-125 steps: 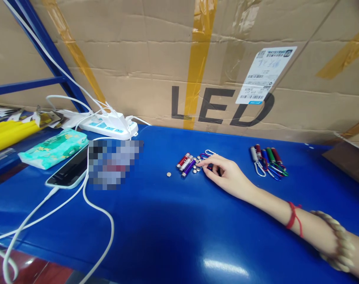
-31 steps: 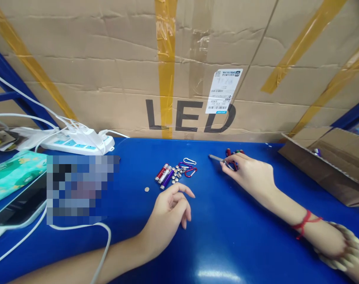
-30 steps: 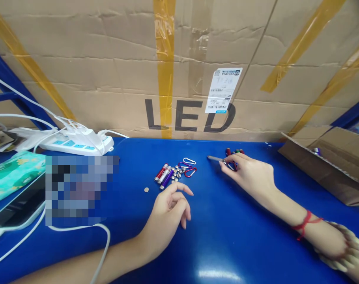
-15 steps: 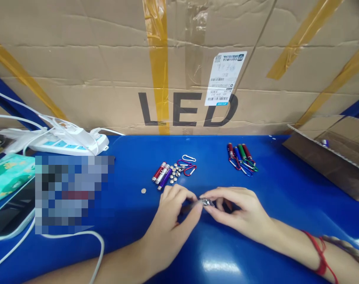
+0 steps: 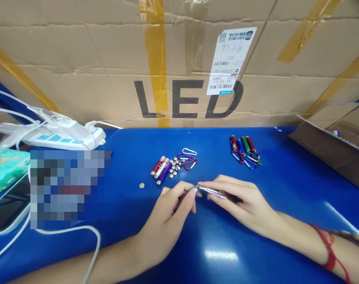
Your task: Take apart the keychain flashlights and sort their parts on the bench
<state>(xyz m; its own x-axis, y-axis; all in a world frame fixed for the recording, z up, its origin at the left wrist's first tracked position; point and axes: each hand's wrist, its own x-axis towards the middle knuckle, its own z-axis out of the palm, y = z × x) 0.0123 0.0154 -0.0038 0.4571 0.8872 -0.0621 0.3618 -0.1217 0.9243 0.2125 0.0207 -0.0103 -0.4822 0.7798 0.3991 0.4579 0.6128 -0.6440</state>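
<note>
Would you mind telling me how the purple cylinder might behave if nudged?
The purple cylinder would probably roll, being round and lying on a smooth, glossy blue table, though the silver cylinder and metal discs beside it may stop it. Its shiny shell looks metallic, so probably stiff.

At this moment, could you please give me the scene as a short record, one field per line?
left hand: grips a silver piece, mostly hidden by its fingers
right hand: holds a silver clip
near left hand: three tubes (red, silver, purple), button cells beside them, three loose clips
beyond right hand: four tubes with clips (two red, blue, green)
surface: blue table
</note>
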